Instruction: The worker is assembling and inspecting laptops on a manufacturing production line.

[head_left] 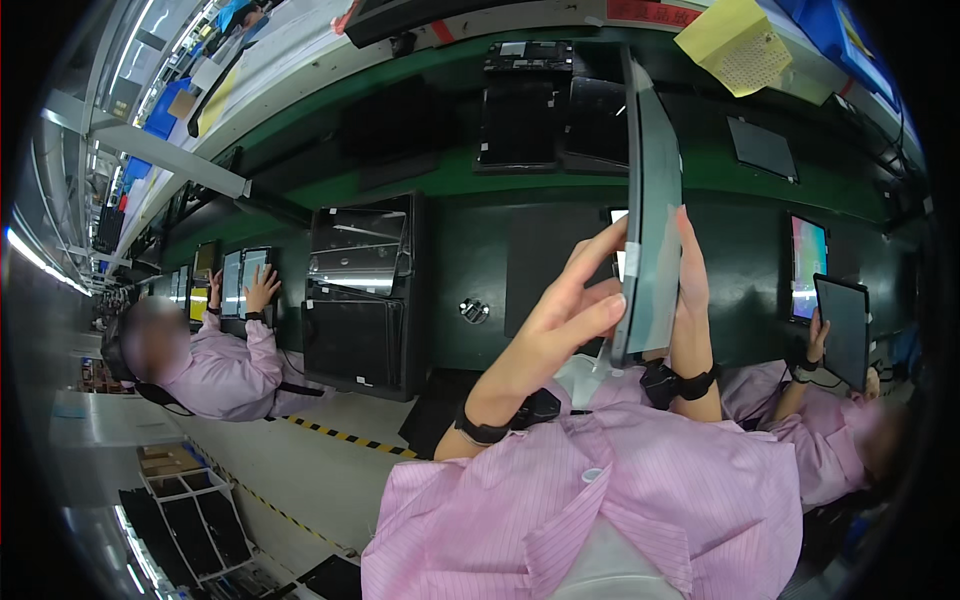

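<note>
Upright in front of me is a tablet point(655, 230), turned so that I see it nearly edge-on, with a greenish glossy face toward the right. My left hand point(575, 300) grips its left side, the thumb along the edge and the fingers reaching behind. Against the other side lies my right hand point(692, 270), its fingers partly hidden by the tablet. Both wrists wear black bands. Behind the tablet, a dark mat point(545, 250) lies on the green bench point(455, 230).
To the left stands a black tray point(415, 300) with dark panels in it; a small coiled item point(473, 311) lies beside it. Further back are several dark tablets point(517, 125) and a yellow sheet point(735, 50). Co-workers in pink sit left point(230, 370) and right point(820, 440), the right one holding a tablet point(843, 330).
</note>
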A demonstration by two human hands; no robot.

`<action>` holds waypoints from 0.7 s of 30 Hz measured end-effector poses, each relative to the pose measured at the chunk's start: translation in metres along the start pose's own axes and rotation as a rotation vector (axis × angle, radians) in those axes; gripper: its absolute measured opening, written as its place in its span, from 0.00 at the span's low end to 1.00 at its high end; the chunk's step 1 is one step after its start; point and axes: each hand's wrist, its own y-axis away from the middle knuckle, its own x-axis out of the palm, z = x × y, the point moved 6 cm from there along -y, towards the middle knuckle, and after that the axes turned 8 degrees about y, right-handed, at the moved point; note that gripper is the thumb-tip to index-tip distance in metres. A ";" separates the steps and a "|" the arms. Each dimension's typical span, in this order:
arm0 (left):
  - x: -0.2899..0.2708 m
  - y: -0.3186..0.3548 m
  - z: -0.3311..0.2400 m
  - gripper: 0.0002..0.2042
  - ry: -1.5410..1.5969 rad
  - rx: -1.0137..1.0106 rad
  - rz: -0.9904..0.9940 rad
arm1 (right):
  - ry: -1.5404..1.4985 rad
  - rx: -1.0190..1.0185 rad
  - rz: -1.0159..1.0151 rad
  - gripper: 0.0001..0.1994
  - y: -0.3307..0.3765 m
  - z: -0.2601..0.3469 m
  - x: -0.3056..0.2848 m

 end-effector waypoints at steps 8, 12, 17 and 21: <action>0.029 0.001 0.011 0.35 -0.046 -0.025 0.072 | -0.044 -0.040 0.095 0.19 0.017 0.014 0.003; 0.051 -0.006 0.018 0.38 0.001 -0.027 0.084 | -0.028 -0.093 0.104 0.18 0.023 0.026 0.001; 0.077 -0.009 0.023 0.40 -0.282 0.002 0.155 | -0.220 -0.099 0.040 0.13 0.022 0.024 -0.013; 0.102 -0.021 0.027 0.47 -0.408 0.001 0.195 | -0.588 -0.032 0.114 0.11 0.020 0.021 -0.008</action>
